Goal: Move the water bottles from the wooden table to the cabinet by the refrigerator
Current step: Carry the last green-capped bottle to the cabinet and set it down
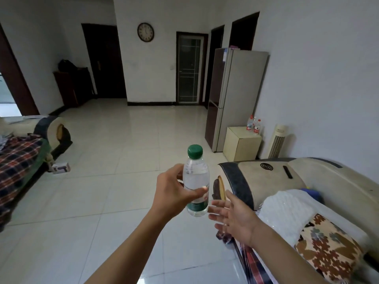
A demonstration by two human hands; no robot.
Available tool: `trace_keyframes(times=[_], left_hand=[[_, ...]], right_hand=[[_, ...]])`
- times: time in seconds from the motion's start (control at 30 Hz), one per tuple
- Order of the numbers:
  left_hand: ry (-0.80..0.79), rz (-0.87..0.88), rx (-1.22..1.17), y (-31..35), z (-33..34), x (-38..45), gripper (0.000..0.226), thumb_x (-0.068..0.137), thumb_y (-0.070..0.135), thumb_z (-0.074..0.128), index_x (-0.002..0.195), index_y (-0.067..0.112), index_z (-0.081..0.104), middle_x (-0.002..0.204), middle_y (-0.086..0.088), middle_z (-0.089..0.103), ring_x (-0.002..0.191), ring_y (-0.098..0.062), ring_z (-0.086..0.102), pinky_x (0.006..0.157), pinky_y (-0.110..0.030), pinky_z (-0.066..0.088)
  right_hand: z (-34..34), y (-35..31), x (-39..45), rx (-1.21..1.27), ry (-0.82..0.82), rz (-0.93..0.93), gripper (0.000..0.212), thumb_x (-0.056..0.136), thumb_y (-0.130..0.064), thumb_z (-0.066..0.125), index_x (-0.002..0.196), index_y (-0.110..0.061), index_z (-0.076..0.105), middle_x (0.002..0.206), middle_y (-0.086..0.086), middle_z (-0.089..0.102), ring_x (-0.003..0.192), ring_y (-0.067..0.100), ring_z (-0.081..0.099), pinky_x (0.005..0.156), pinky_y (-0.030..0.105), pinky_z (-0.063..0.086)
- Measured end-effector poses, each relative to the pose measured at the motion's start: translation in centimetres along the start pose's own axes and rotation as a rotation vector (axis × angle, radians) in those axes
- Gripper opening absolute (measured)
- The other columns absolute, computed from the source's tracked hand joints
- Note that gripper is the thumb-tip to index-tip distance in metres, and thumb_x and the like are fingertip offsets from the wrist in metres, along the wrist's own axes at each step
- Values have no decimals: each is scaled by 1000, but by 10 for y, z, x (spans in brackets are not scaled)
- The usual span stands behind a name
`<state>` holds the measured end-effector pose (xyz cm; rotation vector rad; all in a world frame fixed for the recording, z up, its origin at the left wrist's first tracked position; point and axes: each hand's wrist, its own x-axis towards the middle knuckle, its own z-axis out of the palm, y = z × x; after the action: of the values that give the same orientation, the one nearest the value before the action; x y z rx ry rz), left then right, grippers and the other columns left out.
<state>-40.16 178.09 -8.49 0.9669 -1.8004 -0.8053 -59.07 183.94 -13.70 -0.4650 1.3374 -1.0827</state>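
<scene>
A tall refrigerator [231, 95] stands against the right wall, and just beside it sits a low cream cabinet [241, 143] with three red-capped water bottles [253, 124] on top. Over the tiled floor, the left hand [174, 193] wraps its fingers and thumb round a green-capped water bottle [195, 181], held upright. The right hand [233, 220] is just beside it, fingers spread and relaxed, holding nothing.

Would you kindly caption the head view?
Left hand carries a green-capped bottle toward the cabinet beside the refrigerator.

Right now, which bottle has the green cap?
The bottle held in the left hand. The three bottles on the cabinet by the fridge have red or white caps.
</scene>
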Motion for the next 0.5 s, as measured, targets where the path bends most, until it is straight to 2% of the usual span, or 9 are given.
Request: trace_keyframes(times=[0.3, 0.5], left_hand=[[-38, -34, 36, -57, 29, 104, 51, 58, 33, 92, 103, 26, 68, 93, 15, 71, 86, -5, 67, 72, -18, 57], [-47, -30, 125, -75, 73, 192, 53, 57, 35, 92, 102, 32, 64, 92, 17, 69, 87, -3, 65, 71, -18, 57]], right_hand=[[-5, -46, 100, -22, -15, 36, 62, 97, -61, 31, 119, -13, 64, 112, 5, 73, 112, 29, 63, 96, 46, 47], [-30, -106, 179, -44, -94, 8, 60, 97, -63, 31, 118, -17, 64, 114, 5, 71, 112, 27, 62, 100, 46, 46]])
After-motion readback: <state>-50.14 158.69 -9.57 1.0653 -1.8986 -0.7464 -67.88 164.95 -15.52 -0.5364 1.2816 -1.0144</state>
